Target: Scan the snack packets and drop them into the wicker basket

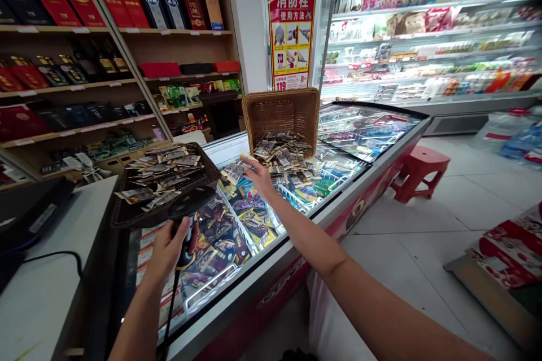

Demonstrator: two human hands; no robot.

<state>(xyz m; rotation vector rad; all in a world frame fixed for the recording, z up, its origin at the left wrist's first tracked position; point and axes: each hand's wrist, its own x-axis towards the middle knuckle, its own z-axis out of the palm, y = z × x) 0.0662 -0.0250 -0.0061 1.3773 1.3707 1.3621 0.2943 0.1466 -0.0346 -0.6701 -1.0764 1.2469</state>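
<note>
My left hand (169, 245) is wrapped round the handle of a black barcode scanner (188, 237), its cord hanging down. The scanner's head is over the near edge of a dark basket (207, 161) filled with small flat snack packets (167, 166). My right hand (259, 176) reaches over the glass-topped freezer, thumb and fingers pinched on a small packet (244, 157) with a yellowish edge. Just beyond it, a brown wicker basket (282, 104) lies tipped toward me, with similar packets (283, 155) in it and spilling onto the glass.
Wrapped ice creams (212, 237) show through the freezer's lid (339, 194). At left are a white counter (38, 293) and shelves of boxes (127, 28). On the right stand a red stool (421, 172), a red carton (503, 254) and a lit chiller (423, 48).
</note>
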